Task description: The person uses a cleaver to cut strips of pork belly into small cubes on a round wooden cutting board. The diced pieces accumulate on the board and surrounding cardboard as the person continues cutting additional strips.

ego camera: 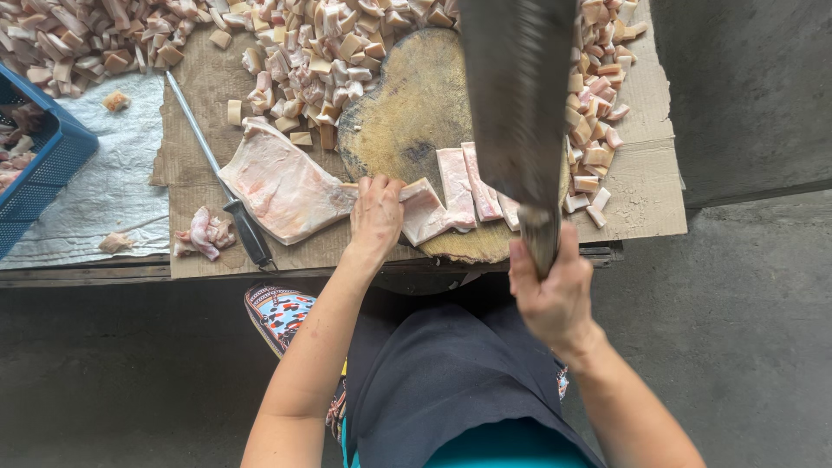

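Nearest the person, the right hand is wrapped tight around the handle of a large cleaver, whose broad dark blade is raised and blurred over the right half of the round wooden chopping block. The left hand rests at the near edge of the block, fingers curled down and pressing on a pork slab strip. Just right of that hand, between it and the cleaver, lie more cut strips side by side. Left of the left hand, touching its fingertips, a larger uncut piece of pork belly lies on the cardboard sheet that covers the table. Further left a sharpening steel lies at a slant, with small meat scraps beside its handle. Along the far edge of the cardboard sits a heap of diced pork cubes. A blue crate stands at the left edge.
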